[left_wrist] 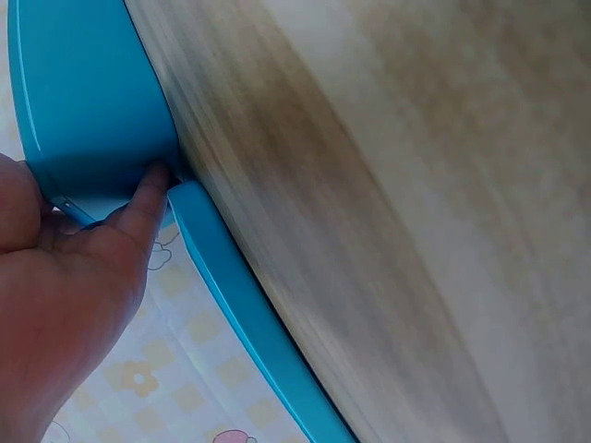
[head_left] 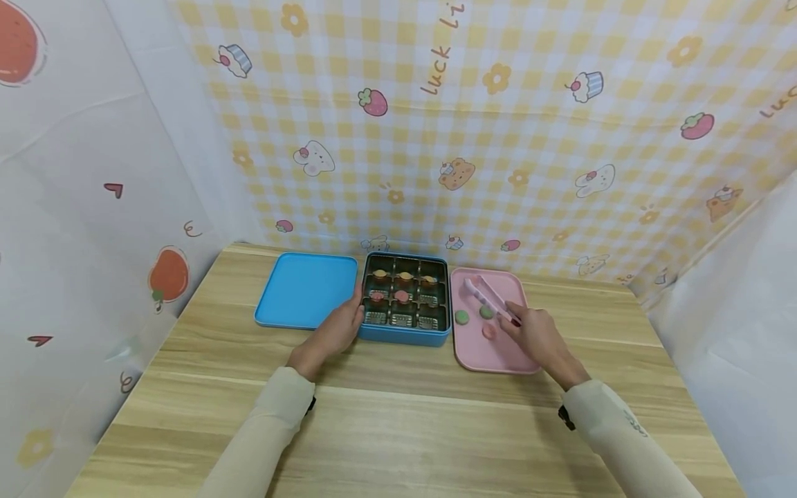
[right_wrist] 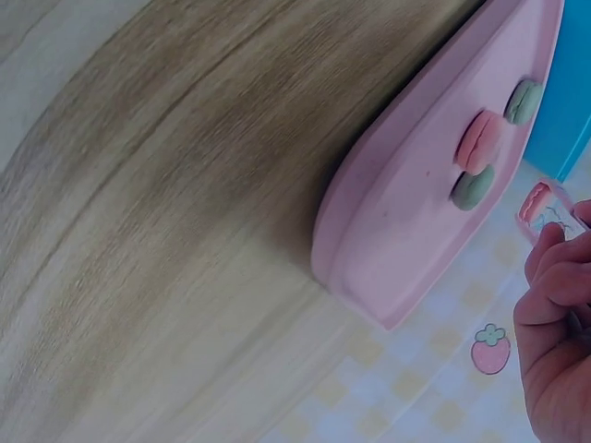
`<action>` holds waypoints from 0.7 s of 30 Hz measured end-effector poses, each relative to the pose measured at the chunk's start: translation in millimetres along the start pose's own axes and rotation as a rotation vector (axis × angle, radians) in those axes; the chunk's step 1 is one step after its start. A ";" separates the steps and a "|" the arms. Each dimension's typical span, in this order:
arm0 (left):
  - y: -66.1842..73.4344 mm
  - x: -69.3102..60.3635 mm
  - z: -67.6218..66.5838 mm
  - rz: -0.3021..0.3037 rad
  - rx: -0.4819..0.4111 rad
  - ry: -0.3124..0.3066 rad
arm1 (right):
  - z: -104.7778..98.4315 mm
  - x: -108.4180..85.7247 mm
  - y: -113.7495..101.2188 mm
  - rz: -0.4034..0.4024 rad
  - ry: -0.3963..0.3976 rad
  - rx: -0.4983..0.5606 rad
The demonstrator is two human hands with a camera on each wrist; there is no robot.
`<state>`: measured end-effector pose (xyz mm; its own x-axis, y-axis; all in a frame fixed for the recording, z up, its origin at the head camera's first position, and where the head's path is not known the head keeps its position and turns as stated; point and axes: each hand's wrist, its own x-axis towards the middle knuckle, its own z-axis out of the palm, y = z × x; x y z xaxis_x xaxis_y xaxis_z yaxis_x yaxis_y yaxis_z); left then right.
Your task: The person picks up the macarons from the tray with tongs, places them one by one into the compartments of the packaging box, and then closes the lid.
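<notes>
My right hand (head_left: 534,335) grips pale, see-through tongs (head_left: 492,299) above the pink tray (head_left: 517,360). A pinkish piece (right_wrist: 534,200), seemingly a macaron, shows at the tongs' tip in the right wrist view. On the tray lie a pink macaron (head_left: 489,332), a green macaron (head_left: 461,317) and another green macaron (head_left: 486,312). With its fingers against the left side of a blue tin (head_left: 405,337), my left hand (head_left: 339,328) touches the wall. The tin's divided insert holds yellow macarons (head_left: 405,276) in one row and pink macarons (head_left: 401,297) in the row nearer me.
Left of the tin lies its flat blue lid (head_left: 305,290). The pink tray stands close to the tin's right side. Everything sits on a wood-grain table (head_left: 398,429), with a yellow checked cloth (head_left: 405,138) hanging behind it.
</notes>
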<state>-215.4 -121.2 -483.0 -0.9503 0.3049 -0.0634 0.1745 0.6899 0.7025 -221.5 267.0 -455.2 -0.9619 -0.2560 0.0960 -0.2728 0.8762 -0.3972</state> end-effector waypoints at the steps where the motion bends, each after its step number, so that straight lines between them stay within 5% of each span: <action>1: 0.1 -0.1 -0.3 -0.002 -0.002 -0.003 | 0.2 -0.4 -0.8 -0.009 0.003 0.000; 21: 0.9 0.6 -1.1 -0.012 -0.005 -0.011 | -1.2 -3.4 -23.6 -0.145 0.041 0.044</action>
<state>-216.1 -121.1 -481.7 -0.9493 0.3039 -0.0799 0.1616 0.6903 0.7052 -211.8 247.7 -445.1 -0.9125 -0.3609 0.1925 -0.4089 0.8121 -0.4163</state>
